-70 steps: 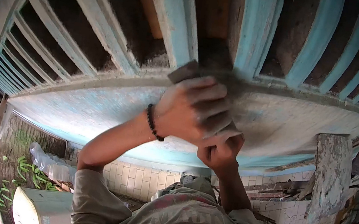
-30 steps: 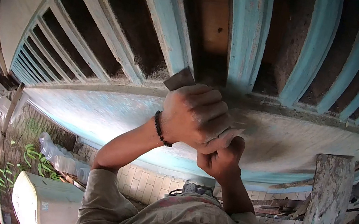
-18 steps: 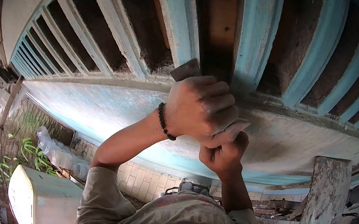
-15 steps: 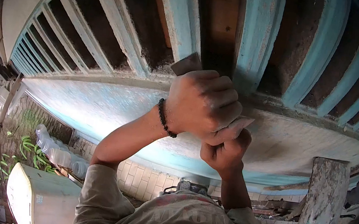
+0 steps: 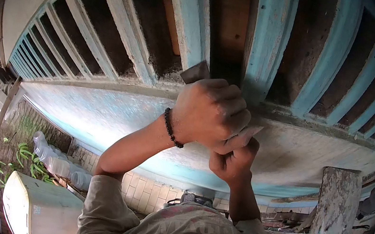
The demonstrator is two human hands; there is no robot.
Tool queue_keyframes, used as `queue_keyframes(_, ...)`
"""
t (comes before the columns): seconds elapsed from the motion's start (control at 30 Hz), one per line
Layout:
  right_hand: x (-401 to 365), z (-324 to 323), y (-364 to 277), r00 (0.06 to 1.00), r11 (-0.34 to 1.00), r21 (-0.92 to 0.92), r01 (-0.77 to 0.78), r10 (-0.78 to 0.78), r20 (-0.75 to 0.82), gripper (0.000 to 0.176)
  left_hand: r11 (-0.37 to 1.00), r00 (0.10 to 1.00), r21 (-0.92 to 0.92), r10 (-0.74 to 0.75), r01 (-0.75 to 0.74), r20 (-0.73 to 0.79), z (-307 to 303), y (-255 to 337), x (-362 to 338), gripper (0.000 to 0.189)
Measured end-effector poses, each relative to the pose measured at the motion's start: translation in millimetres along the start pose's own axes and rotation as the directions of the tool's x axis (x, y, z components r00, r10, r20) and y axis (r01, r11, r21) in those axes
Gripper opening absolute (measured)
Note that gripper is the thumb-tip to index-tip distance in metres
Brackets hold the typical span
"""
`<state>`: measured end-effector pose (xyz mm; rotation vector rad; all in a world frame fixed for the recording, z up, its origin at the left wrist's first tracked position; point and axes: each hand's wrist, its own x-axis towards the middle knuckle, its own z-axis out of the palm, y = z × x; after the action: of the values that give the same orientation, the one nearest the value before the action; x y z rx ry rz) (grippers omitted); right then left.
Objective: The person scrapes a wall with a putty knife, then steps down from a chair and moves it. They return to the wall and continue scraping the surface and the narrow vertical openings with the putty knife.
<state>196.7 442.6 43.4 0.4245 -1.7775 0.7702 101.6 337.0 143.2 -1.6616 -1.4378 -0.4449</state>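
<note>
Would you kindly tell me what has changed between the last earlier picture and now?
The left hand and the dark flat blade it grips have shifted slightly down the turquoise slat, toward the person. Nothing was taken or let go; the right hand stays closed against the left.

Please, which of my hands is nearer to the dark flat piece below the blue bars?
Your left. The left hand is directly against the dark flat piece, which sticks out past it; the right hand is farther, lower and more rightward.
</note>
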Motion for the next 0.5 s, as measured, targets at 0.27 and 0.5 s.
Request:
queue_keyframes(0.27, -4.5, 2.6, 3.7, 1.000, 1.000, 0.000, 0.004, -0.004, -0.009, 0.014, 1.000, 1.000, 0.029, 0.006, -0.007, 0.018, -0.4, 1.3, 1.1, 0.033)
queue_keyframes(0.5, -4.4, -3.5, -0.3, 0.999, 1.000, -0.020, 0.014, -0.013, 0.043, 0.024, 1.000, 1.000, 0.013, 0.002, -0.002, -0.007, -5.1, 1.6, 5.8, 0.032)
